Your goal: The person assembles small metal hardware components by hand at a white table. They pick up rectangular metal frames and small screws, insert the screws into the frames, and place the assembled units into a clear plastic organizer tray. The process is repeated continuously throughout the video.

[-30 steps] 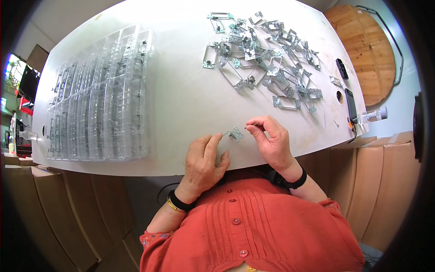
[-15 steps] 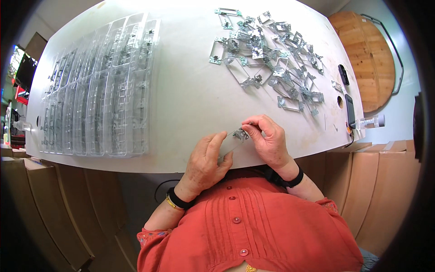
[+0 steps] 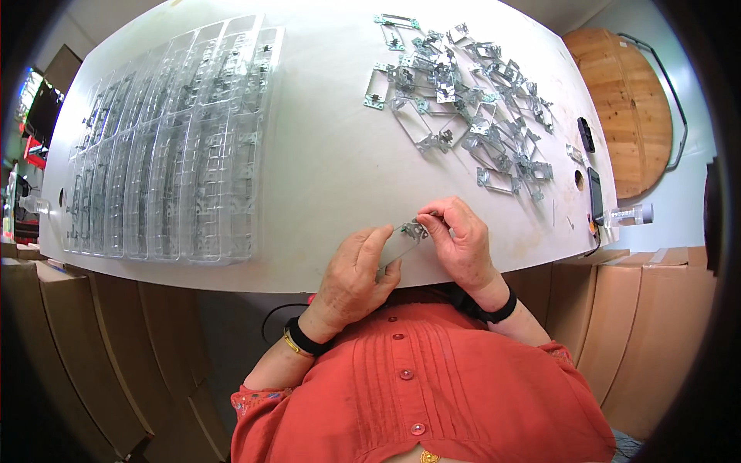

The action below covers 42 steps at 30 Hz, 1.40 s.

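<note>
Over the table's near edge I hold a small metal frame made of thin rods with a stamped bracket at its end. My left hand is closed around its left side, and the fingers hide most of that end. At the upper right, the thumb and forefinger of my right hand pinch the bracket corner. Beyond my hands lies a loose heap of similar metal frames, tangled together. Clear plastic trays with several long slots stand on the left, with metal parts visible in them.
The white table spans the view. Along its right edge lie a black phone-like device, a small black object and a clear bottle. Cardboard boxes stand below at the right, others at the left.
The view has shifted slightly. Both hands keep their grip on the metal frame, with little visible movement.
</note>
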### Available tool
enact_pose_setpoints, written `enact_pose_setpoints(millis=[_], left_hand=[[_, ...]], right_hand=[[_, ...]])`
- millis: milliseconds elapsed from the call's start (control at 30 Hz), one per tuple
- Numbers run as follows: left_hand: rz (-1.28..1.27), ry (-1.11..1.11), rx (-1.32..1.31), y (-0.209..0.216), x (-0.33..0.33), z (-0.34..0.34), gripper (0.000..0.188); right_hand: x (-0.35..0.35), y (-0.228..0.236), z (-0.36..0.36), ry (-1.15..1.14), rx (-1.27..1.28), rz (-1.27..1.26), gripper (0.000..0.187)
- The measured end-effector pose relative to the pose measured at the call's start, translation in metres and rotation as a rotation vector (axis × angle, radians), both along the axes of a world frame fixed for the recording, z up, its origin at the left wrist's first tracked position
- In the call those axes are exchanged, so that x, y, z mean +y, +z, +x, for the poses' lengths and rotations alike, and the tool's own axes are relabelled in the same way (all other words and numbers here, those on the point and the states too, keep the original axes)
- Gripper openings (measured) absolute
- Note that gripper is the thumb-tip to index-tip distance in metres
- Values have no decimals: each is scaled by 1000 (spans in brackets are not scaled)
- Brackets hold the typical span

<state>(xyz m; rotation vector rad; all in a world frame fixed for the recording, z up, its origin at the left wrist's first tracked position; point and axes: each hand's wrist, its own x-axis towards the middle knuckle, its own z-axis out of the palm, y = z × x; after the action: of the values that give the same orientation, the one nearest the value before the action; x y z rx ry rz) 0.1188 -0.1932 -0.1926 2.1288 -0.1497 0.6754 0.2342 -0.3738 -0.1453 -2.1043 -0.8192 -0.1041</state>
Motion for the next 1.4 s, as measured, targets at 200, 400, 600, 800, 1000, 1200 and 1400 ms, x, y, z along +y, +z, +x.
enact_pose_setpoints(millis=[200, 400, 600, 800, 1000, 1200, 1400], left_hand=[[0, 1, -12, 0, 1, 1, 68], [-8, -6, -19, -1, 0, 1, 67], [-12, -6, -21, 1, 0, 1, 67], [-27, -1, -9, -1, 0, 0, 66], [-48, -3, -2, -1, 0, 0, 65], [-12, 5, -27, -2, 0, 1, 61], [5, 25, -19, -1, 1, 0, 57]], right_hand=[[1, 2, 0, -24, 14, -60, 11], [2, -1, 0, -17, 20, -33, 12], [0, -3, 0, -25, 76, -55, 10], [4, -2, 0, 44, 31, -11, 13], [1, 8, -4, 43, 44, 22, 15], [-1, 8, -5, 85, -126, 17, 14], [-8, 15, -7, 14, 21, -11, 13]])
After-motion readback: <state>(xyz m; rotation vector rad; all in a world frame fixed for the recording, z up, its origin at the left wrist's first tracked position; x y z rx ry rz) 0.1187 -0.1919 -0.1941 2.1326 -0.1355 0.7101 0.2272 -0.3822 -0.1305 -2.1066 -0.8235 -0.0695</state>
